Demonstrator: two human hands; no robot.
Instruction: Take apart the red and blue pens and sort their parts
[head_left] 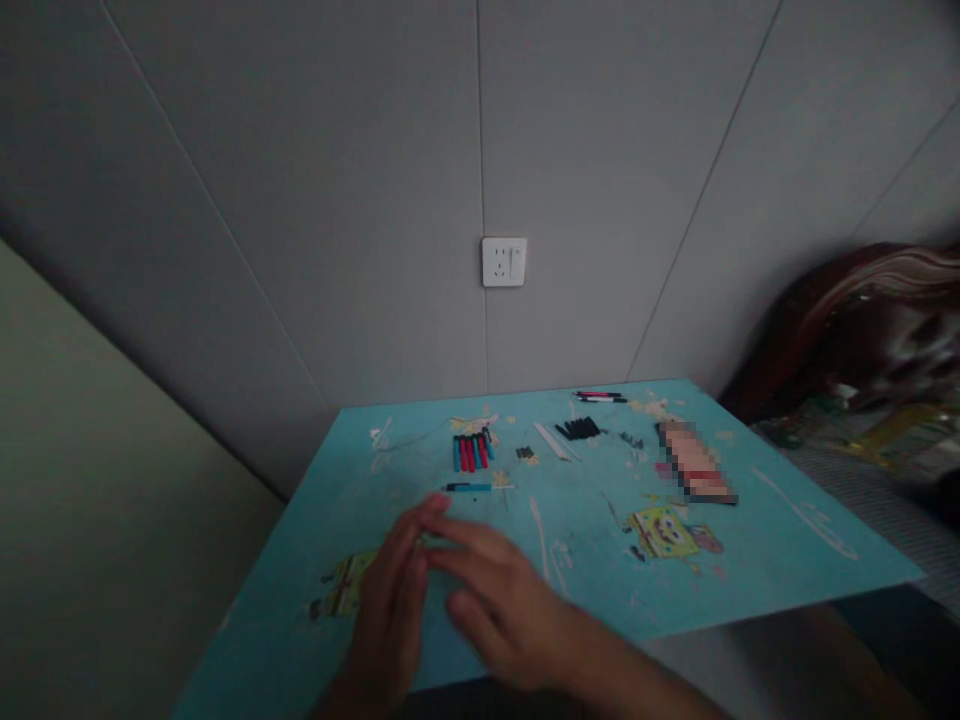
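My left hand (394, 590) and my right hand (502, 595) meet at their fingertips over the near part of the blue table. Both have their fingers drawn together; whatever may be between them is too small or hidden to make out. Just beyond the fingertips lies a blue pen (469, 487) with a dark end and a thin white tip. Behind it is a row of red and blue barrels (472, 452) with dark ends. Small dark pieces (525, 453), thin white sticks (553, 441) and a group of black tubes (577, 428) lie to the right.
The table top (585, 580) carries printed cartoon figures. Pens (600, 397) lie at its back edge. Tiny dark bits (631, 440) are right of the black tubes, near a blurred-out flat object (694, 460). A wall socket (504, 262) is behind, a carved headboard (862, 310) at right.
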